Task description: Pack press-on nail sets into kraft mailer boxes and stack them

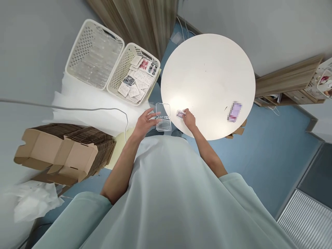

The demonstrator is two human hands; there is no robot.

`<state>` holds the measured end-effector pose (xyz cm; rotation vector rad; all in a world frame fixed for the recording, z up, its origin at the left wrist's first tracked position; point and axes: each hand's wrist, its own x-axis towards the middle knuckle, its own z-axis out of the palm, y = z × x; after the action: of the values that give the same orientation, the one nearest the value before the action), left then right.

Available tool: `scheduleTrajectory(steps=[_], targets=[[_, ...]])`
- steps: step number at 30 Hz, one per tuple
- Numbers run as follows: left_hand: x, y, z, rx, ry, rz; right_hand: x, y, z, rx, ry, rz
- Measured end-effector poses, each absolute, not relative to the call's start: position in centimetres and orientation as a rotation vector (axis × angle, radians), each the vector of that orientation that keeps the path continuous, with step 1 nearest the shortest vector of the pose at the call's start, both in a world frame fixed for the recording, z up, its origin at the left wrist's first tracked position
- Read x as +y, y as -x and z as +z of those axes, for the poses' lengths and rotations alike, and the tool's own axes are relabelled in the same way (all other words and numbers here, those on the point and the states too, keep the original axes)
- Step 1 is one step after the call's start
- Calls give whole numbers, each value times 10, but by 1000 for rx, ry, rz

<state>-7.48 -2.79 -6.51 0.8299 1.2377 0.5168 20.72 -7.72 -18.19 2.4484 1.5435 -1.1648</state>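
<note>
In my left hand is a clear plastic case, hinged and unfolded, gripped at its left edge beside the round table's rim. My right hand pinches a small white card with rows of dark and pinkish oval shapes on it. The card is just above or on the near left part of the white round table; I cannot tell which. A short gap separates the card from the case.
On the left stand a white basket of clear plastic cases and a white basket of small cards. Folded cardboard boxes are stacked below them. A blurred purple object lies on the table's right side. A grey cable crosses the left.
</note>
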Motion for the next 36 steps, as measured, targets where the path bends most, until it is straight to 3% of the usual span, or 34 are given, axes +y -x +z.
scheduleTrajectory(steps=[14, 21, 36], targets=[[-2, 2, -68, 916, -996, 364, -141, -237, -59, 1326, -3566, -1477], [2, -23, -59, 869, -1030, 350, -140, -232, -21, 1522, -3347, -1720], [-2, -41, -48, 854, -1052, 367, -134, -243, -19, 1815, -3084, -1537]])
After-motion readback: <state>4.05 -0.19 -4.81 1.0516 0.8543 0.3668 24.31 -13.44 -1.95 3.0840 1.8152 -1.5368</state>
